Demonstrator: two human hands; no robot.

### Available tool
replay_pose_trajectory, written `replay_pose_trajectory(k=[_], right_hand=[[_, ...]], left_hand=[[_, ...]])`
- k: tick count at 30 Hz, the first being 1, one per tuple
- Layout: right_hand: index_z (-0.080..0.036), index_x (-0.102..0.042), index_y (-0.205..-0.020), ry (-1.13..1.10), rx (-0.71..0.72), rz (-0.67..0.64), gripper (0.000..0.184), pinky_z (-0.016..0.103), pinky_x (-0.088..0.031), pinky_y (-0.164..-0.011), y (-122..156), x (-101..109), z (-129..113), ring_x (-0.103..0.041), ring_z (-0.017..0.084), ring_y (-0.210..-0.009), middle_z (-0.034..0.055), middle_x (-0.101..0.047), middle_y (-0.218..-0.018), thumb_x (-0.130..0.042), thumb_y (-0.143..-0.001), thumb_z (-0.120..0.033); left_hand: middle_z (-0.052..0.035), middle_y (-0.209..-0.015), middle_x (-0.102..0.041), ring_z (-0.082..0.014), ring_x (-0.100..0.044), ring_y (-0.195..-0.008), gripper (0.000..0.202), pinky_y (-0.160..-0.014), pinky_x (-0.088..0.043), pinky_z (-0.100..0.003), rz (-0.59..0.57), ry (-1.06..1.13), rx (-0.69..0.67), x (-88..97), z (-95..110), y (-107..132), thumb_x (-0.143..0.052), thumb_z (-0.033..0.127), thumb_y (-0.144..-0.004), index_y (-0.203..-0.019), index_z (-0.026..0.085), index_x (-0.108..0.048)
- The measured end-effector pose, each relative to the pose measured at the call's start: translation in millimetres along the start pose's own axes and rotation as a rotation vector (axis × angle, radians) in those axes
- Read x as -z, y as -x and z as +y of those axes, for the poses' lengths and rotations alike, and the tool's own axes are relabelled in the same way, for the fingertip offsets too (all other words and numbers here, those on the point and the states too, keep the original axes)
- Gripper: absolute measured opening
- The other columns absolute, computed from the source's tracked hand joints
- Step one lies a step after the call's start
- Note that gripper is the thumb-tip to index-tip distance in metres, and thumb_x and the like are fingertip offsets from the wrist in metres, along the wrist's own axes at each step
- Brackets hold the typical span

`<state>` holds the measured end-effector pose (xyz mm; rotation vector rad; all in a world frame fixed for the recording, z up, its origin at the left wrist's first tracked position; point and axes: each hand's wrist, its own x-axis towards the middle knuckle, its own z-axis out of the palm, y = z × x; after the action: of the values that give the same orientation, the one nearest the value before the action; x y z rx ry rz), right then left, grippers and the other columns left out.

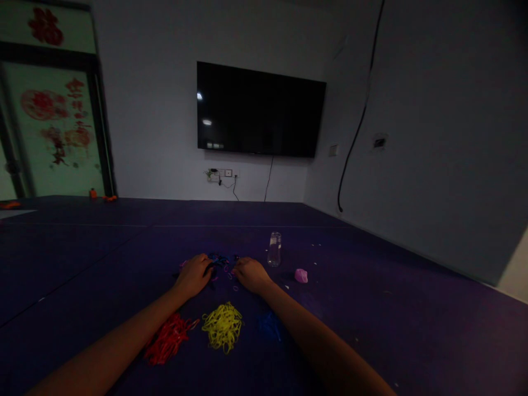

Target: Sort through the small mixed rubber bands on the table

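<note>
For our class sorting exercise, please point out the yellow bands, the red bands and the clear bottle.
Yellow bands (223, 326): head view, middle of the pile.
Red bands (166, 339): head view, pile's centre.
Clear bottle (274, 251): head view, its side.

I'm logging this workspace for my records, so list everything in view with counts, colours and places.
red bands: one pile, red, by the left forearm
yellow bands: one pile, yellow, front centre
blue bands: one pile, blue, by the right forearm
mixed bands: uncounted, dark blue and pink, between the hands
bottle: one, clear, beyond the right hand
lump: one, pink, right of the bottle
scraps: several, white, around the lump
surface: one, purple, under everything
television: one, black, far wall
outlets: several, mostly white, walls
cables: several, black, walls
door: one, greenish with red markings, left
orange items: several, orange, near the door
left grip, right grip: two bare hands, flanking the mixed bands
</note>
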<state>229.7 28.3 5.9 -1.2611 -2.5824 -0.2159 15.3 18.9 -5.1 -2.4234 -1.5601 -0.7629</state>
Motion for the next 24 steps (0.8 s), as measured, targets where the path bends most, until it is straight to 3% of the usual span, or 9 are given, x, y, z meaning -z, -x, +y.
replay_pose_trajectory(k=[8,13,17,24], right_hand=[[-0.013,-0.067,-0.092,0.025,0.017,0.006,0.036,0.026,-0.04,-0.084,0,1,0,-0.056,0.019,-0.098,0.0109,-0.065,-0.1,-0.035,-0.091,-0.029],[-0.013,-0.067,-0.094,0.025,-0.002,0.006,0.038,0.026,-0.041,-0.082,1,3,-3,-0.057,0.019,-0.097,0.0118,-0.065,-0.1,-0.033,-0.092,-0.029],[-0.013,-0.067,-0.095,0.019,-0.007,0.008,0.037,0.026,-0.04,-0.082,1,4,-3,-0.057,0.019,-0.097,0.0117,-0.065,-0.099,-0.034,-0.092,-0.029],[-0.015,-0.068,-0.093,0.018,0.004,-0.009,0.034,0.025,-0.039,-0.084,0,3,-2,-0.056,0.018,-0.098,0.0102,-0.065,-0.099,-0.037,-0.09,-0.029]], left_hand=[[-0.0104,-0.11,-0.06,-0.0244,-0.055,-0.104,0.028,-0.091,-0.041,-0.037,0.007,-0.104,0.068,-1.9,-1,2,-0.046,0.028,-0.085,-0.105,0.017,-0.061],[-0.0081,-0.121,-0.057,-0.023,-0.049,-0.113,0.033,-0.095,-0.038,-0.038,0.004,-0.052,-0.06,-6.1,-6,0,-0.039,0.033,-0.089,-0.113,0.02,-0.058],[-0.0069,-0.129,-0.052,-0.0248,-0.042,-0.121,0.04,-0.1,-0.034,-0.041,-0.065,-0.041,-0.136,-12.4,-12,-3,-0.034,0.04,-0.09,-0.118,0.02,-0.056],[-0.008,-0.12,-0.058,-0.0256,-0.042,-0.12,0.043,-0.1,-0.033,-0.04,-0.102,-0.028,-0.147,-17.1,-16,-5,-0.031,0.042,-0.091,-0.117,0.017,-0.055]])
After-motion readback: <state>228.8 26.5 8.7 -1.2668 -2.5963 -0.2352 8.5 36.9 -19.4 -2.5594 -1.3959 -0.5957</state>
